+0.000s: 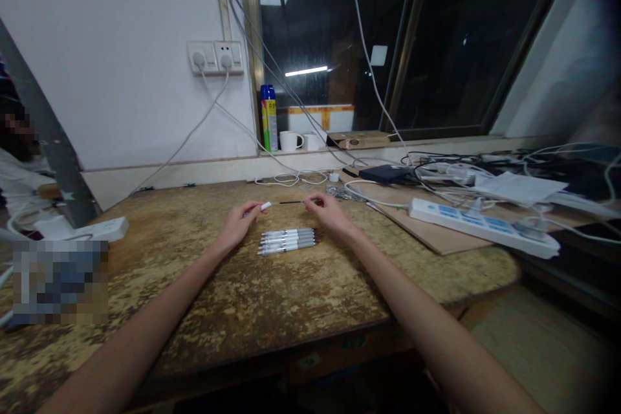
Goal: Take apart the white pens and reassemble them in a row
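Note:
My left hand [239,223] is closed, pinching a white pen barrel [265,206] whose end sticks out toward the right. Opposite it, my right hand [327,212] is closed on a thin dark pen refill [291,202], which points left at the barrel with a small gap between them. The refill's far end is hidden in my fingers. Just below both hands, several white and grey pens [287,241] lie side by side in a row on the worn wooden table [233,317].
On the right, a white power strip [485,226] lies partly over a brown board [431,229] among tangled cables. A clear plastic bag [342,192] sits behind my right hand. Another power strip [104,231] is at left. A spray can [268,118] and white mug [290,141] stand on the sill.

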A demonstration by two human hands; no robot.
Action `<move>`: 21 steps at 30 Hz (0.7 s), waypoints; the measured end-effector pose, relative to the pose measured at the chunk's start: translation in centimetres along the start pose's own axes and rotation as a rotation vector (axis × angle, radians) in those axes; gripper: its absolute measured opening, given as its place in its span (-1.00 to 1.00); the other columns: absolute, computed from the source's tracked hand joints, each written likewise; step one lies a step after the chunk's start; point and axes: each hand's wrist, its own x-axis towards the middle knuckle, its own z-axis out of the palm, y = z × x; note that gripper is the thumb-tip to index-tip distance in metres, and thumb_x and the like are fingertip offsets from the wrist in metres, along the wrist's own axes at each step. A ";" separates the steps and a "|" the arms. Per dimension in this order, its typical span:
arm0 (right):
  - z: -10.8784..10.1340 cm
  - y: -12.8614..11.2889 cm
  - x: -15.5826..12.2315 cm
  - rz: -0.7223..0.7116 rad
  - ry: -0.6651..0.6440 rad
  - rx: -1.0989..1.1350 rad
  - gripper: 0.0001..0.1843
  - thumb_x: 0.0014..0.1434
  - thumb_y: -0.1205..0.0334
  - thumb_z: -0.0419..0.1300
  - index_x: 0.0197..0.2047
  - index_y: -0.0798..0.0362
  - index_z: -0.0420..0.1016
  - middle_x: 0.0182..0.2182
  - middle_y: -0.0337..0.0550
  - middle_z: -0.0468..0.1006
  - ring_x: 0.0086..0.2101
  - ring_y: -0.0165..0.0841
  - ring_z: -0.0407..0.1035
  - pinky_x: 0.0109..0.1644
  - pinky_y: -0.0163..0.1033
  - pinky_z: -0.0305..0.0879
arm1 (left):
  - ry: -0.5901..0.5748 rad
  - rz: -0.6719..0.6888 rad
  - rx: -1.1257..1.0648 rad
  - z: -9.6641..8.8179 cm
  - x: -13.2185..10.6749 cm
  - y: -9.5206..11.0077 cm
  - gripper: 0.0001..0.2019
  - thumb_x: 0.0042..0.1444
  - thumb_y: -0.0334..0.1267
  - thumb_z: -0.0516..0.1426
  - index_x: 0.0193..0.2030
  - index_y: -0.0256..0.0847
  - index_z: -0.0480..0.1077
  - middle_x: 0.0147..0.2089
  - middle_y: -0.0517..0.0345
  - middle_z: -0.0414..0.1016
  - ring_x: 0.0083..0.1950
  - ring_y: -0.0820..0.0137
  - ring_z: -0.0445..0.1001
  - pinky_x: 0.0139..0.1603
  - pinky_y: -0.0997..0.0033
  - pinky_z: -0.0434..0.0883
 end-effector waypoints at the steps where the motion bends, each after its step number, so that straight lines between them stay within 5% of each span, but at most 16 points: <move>1: 0.0 0.1 0.0 -0.004 -0.005 0.002 -0.80 0.11 0.10 0.26 -0.34 0.06 0.59 -0.39 -0.14 0.62 -0.34 -0.31 0.46 -0.14 -0.22 0.35 | 0.002 0.004 -0.006 0.1 0.0 0.0 -0.49 0.30 0.11 0.06 0.09 -0.24 0.57 -0.06 0.02 0.68 -0.16 0.22 0.52 -0.05 0.29 0.40; 6: 0.0 0.1 0.1 -0.038 0.010 0.009 -0.76 0.13 0.06 0.26 -0.29 0.07 0.58 -0.34 -0.13 0.62 -0.31 -0.30 0.46 -0.13 -0.21 0.35 | 0.007 0.036 0.001 0.0 0.0 0.4 -0.55 0.29 0.08 0.08 0.01 -0.21 0.60 0.02 0.00 0.67 0.08 0.13 0.54 0.20 0.22 0.35; 21: 0.1 0.1 0.0 -0.094 -0.038 -0.048 -0.80 0.18 0.11 0.27 -0.24 0.06 0.60 -0.28 -0.10 0.63 -0.29 -0.30 0.47 -0.10 -0.18 0.38 | -0.019 0.048 0.030 0.3 -0.2 0.6 -0.57 0.31 0.05 0.09 0.06 -0.18 0.59 0.07 0.02 0.66 0.12 0.11 0.54 0.27 0.17 0.33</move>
